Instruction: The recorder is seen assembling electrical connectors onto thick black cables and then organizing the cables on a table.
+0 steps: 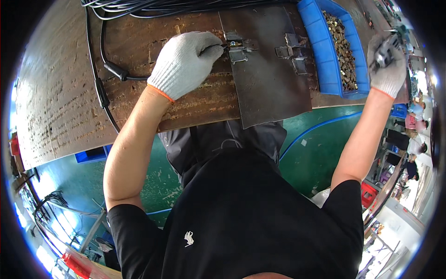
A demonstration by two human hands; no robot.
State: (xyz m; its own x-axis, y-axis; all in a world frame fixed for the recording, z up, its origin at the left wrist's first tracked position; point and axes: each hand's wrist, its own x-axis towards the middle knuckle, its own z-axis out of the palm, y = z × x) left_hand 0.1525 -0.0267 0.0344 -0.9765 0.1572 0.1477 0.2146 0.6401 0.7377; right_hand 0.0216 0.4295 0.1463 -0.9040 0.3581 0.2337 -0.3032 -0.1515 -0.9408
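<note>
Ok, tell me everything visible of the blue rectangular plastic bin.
The blue rectangular bin looks plastic: open-topped, with ridges on its left wall. It stands upright on the brown wooden bench near the edge, right of the dark flat sheet. Small brass-coloured metal pieces fill much of it. The white-gloved right hand is beside it; no contact shows.

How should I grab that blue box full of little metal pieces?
Probably by its two long walls, one hand from the left, one from the right: it's narrower across there. Keep it level, since its top is open above the metal pieces.
</note>
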